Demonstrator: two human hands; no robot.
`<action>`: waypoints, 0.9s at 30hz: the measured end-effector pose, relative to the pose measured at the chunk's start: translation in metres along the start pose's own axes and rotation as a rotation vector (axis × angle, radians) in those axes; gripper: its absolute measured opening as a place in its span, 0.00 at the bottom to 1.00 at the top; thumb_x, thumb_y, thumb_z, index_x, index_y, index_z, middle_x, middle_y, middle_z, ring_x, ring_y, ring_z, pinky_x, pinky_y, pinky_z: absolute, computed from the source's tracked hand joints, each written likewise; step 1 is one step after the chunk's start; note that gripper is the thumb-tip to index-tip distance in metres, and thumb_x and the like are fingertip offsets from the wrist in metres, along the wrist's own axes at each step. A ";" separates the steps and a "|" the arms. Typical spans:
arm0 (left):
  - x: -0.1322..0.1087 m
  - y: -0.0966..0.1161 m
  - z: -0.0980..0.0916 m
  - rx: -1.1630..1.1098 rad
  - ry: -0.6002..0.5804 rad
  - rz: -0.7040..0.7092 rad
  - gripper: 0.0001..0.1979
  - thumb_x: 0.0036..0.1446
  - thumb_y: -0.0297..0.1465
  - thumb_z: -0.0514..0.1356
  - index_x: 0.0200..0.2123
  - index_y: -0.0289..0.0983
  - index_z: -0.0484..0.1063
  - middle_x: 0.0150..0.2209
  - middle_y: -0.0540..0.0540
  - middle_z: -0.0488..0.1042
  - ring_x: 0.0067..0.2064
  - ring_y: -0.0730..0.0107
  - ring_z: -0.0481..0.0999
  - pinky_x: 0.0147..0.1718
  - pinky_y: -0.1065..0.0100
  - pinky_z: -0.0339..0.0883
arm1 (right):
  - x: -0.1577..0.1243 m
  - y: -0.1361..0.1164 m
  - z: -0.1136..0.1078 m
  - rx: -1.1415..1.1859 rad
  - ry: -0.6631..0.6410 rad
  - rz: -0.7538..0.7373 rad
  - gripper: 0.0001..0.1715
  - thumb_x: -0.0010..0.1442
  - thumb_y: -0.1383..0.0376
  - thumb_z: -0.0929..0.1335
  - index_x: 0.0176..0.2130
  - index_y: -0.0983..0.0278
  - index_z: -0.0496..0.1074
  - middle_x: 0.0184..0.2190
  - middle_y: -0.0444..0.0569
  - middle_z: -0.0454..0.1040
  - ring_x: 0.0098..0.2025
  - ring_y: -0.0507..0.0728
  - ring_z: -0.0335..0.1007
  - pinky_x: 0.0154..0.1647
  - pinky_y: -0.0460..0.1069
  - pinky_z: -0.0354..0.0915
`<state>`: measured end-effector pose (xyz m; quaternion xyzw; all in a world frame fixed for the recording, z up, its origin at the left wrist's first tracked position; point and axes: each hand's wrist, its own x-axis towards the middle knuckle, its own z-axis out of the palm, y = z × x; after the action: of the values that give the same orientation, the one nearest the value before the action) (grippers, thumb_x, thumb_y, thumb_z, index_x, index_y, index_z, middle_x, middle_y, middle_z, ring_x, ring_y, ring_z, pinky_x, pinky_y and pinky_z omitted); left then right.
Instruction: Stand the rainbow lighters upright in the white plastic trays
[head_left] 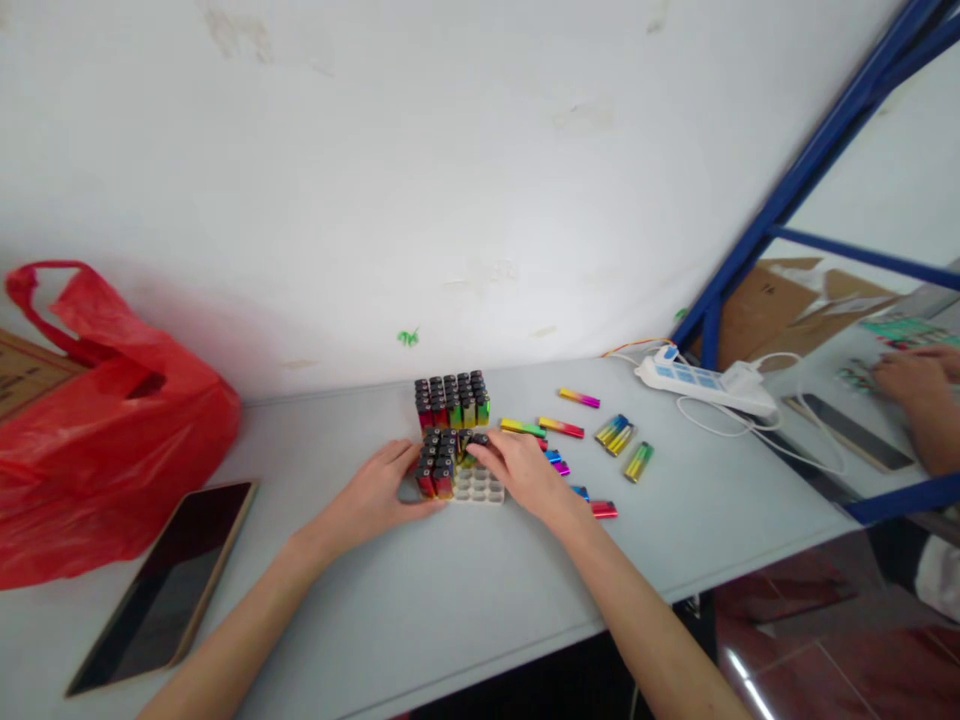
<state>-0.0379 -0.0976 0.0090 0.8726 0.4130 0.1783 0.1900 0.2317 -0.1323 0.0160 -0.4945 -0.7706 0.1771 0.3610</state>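
Observation:
A white tray [480, 488] with rows of round-ended slots lies on the grey table. Black-topped, brightly coloured small cases that look like lighters [435, 470] stand upright in its left slots; several front right slots show bare. My left hand [390, 488] is closed round the tray's left side, thumb in front and fingers behind. At the tray's back right, my right hand [525, 470] pinches a black-topped lighter-like case [478, 440]. Just behind, a second block of upright cases [452, 400] stands near the wall.
Loose coloured cases [579, 398] lie scattered right of the tray. A white power strip [705, 385] with cables lies farther right, by a blue frame [750, 250]. On the left are a phone [165, 590] and a red plastic bag [112, 430]. Another person's hands [919, 380] show beyond the frame.

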 end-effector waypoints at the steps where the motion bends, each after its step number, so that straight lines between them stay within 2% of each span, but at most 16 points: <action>1: 0.000 0.000 0.000 0.002 0.003 0.002 0.21 0.60 0.48 0.71 0.47 0.39 0.77 0.47 0.41 0.81 0.49 0.48 0.81 0.53 0.52 0.78 | 0.001 -0.001 0.001 -0.054 -0.024 -0.026 0.25 0.82 0.50 0.64 0.34 0.59 0.71 0.31 0.48 0.78 0.33 0.59 0.72 0.37 0.52 0.60; 3: 0.000 0.001 -0.001 0.004 0.004 0.011 0.19 0.61 0.47 0.70 0.46 0.40 0.77 0.47 0.41 0.81 0.49 0.49 0.81 0.53 0.52 0.78 | 0.003 -0.005 0.004 -0.176 -0.039 -0.056 0.23 0.81 0.51 0.66 0.36 0.60 0.74 0.34 0.51 0.80 0.36 0.60 0.75 0.40 0.52 0.62; 6: 0.001 0.000 -0.001 0.012 0.013 0.004 0.21 0.60 0.49 0.70 0.47 0.40 0.77 0.48 0.40 0.81 0.51 0.46 0.81 0.55 0.50 0.78 | 0.005 -0.014 0.010 -0.342 -0.018 -0.018 0.25 0.78 0.48 0.69 0.36 0.61 0.77 0.33 0.54 0.82 0.37 0.62 0.77 0.46 0.54 0.64; 10: 0.002 -0.005 0.001 0.012 0.011 -0.026 0.26 0.59 0.53 0.69 0.50 0.40 0.77 0.53 0.38 0.82 0.56 0.41 0.81 0.59 0.46 0.77 | 0.003 -0.011 0.007 -0.314 -0.037 0.021 0.31 0.76 0.43 0.69 0.31 0.61 0.76 0.29 0.50 0.80 0.33 0.58 0.74 0.45 0.53 0.64; 12: 0.003 -0.006 0.002 0.012 0.007 -0.024 0.27 0.59 0.54 0.68 0.49 0.40 0.77 0.53 0.38 0.83 0.55 0.41 0.82 0.60 0.46 0.77 | 0.000 0.002 -0.006 -0.233 0.000 0.057 0.32 0.78 0.43 0.67 0.31 0.61 0.76 0.28 0.47 0.79 0.31 0.56 0.72 0.42 0.51 0.62; 15: 0.003 -0.008 0.003 0.028 0.025 -0.026 0.30 0.57 0.58 0.68 0.49 0.40 0.77 0.52 0.37 0.83 0.54 0.41 0.82 0.59 0.46 0.78 | -0.003 0.038 -0.043 -0.212 0.154 0.199 0.29 0.82 0.49 0.62 0.35 0.61 0.78 0.31 0.48 0.80 0.34 0.57 0.74 0.42 0.51 0.64; 18: 0.004 -0.010 0.003 0.039 0.038 -0.015 0.30 0.57 0.59 0.67 0.48 0.41 0.78 0.51 0.38 0.83 0.53 0.42 0.83 0.59 0.46 0.78 | -0.002 0.081 -0.086 -0.360 0.239 0.364 0.13 0.78 0.64 0.67 0.50 0.65 0.82 0.48 0.58 0.84 0.49 0.62 0.78 0.56 0.54 0.68; 20: 0.005 -0.010 0.003 0.032 0.041 0.001 0.30 0.57 0.59 0.67 0.49 0.40 0.78 0.51 0.38 0.84 0.53 0.41 0.83 0.59 0.46 0.78 | 0.000 0.102 -0.107 -0.465 0.196 0.525 0.14 0.73 0.65 0.72 0.55 0.67 0.82 0.57 0.66 0.80 0.59 0.68 0.76 0.62 0.59 0.67; 23: 0.006 -0.011 0.004 0.029 0.035 0.014 0.31 0.57 0.60 0.67 0.49 0.40 0.79 0.52 0.36 0.84 0.53 0.40 0.84 0.59 0.45 0.78 | -0.001 0.119 -0.122 -0.472 0.116 0.583 0.11 0.68 0.66 0.76 0.49 0.67 0.84 0.57 0.68 0.80 0.61 0.71 0.74 0.64 0.62 0.66; 25: 0.007 -0.012 0.004 0.045 0.026 0.007 0.32 0.57 0.61 0.66 0.48 0.39 0.79 0.51 0.35 0.84 0.53 0.40 0.84 0.59 0.44 0.78 | -0.004 0.121 -0.124 -0.448 0.097 0.547 0.07 0.69 0.66 0.75 0.46 0.66 0.83 0.54 0.63 0.82 0.59 0.68 0.76 0.64 0.60 0.67; 27: 0.007 -0.012 0.005 0.059 0.028 -0.008 0.33 0.57 0.61 0.66 0.48 0.38 0.79 0.51 0.34 0.84 0.54 0.39 0.83 0.60 0.44 0.77 | -0.009 0.119 -0.122 -0.376 0.129 0.509 0.08 0.70 0.63 0.74 0.47 0.64 0.81 0.51 0.58 0.83 0.54 0.63 0.79 0.61 0.58 0.69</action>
<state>-0.0393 -0.0859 0.0000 0.8737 0.4243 0.1772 0.1590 0.3987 -0.0976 0.0203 -0.7397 -0.6168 0.0847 0.2555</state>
